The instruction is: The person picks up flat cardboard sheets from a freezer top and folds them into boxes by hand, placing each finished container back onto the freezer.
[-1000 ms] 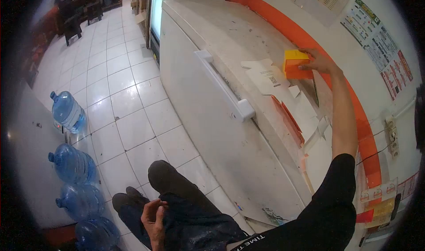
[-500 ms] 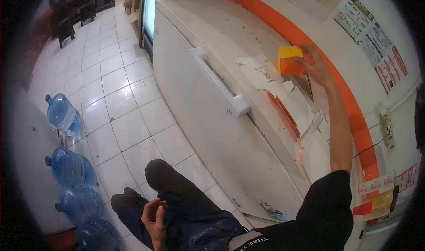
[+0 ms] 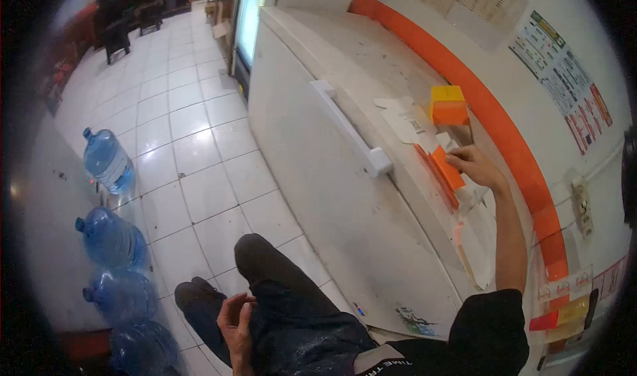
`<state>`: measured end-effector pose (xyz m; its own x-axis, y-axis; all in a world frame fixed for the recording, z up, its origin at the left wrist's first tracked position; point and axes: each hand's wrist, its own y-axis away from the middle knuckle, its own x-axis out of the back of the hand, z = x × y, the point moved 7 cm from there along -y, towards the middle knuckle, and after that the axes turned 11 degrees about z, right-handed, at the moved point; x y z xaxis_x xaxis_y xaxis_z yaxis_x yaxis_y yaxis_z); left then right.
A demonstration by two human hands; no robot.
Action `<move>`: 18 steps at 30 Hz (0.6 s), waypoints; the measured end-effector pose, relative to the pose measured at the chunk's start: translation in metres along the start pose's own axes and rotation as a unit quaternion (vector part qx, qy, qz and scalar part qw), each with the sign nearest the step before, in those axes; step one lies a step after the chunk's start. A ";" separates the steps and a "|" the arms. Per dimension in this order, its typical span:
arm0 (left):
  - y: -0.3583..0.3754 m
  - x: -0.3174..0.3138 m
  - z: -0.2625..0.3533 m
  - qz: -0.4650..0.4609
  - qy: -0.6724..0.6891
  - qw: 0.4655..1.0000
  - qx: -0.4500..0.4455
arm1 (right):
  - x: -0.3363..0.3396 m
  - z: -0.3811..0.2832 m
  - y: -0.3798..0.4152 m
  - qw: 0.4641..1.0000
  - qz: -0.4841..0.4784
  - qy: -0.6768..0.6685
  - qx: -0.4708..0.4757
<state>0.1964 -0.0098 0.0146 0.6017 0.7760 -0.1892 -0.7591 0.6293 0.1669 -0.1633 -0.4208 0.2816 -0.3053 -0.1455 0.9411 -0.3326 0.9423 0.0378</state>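
Note:
On the white chest freezer's lid, my right hand [image 3: 476,166] pinches the upper edge of a flat orange carton [image 3: 447,169], one of a few lying folded there. A yellow and orange box [image 3: 448,105] stands just beyond it, untouched. White cardboard sheets [image 3: 402,122] lie under and around the cartons. My left hand [image 3: 237,321] rests near my thigh, its fingers curled with a gap between them and the thumb, and nothing visible in it.
The white freezer [image 3: 318,157] has a long handle [image 3: 350,129]. Blue water bottles [image 3: 108,162] stand in a row on the tiled floor at left. A socket strip [image 3: 582,207] with a cable is on the right wall. A lit cooler [image 3: 253,21] stands beyond the freezer.
My right hand has let go of the yellow and orange box, moved nearer along the lid and taken hold of a flat orange carton, which is now lifted slightly. The view has shifted a little.

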 end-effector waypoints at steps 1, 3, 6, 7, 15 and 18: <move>0.001 0.004 -0.001 0.011 -0.001 1.000 -0.006 | 0.000 -0.002 -0.001 0.999 0.028 0.026 0.005; 0.002 0.007 -0.011 0.007 0.014 1.000 0.008 | 0.005 -0.018 0.006 0.998 0.059 0.005 0.014; 0.004 0.011 -0.016 0.004 0.019 1.000 0.017 | 0.019 -0.032 0.014 0.973 0.209 0.042 0.086; 0.004 0.011 -0.014 0.002 0.016 1.000 0.013 | 0.030 -0.043 0.022 0.927 0.325 0.093 0.161; 0.006 0.016 -0.012 0.006 0.008 1.000 0.018 | 0.086 -0.021 0.002 0.991 0.132 -0.033 0.001; 0.004 0.011 -0.009 0.008 0.018 1.000 0.004 | 0.098 -0.030 -0.002 0.991 0.126 0.046 -0.026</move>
<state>0.1977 0.0012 0.0041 0.5797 0.7845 -0.2203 -0.7668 0.6167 0.1781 -0.1656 -0.4278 0.3841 -0.2898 0.1215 0.9493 -0.2090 0.9599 -0.1866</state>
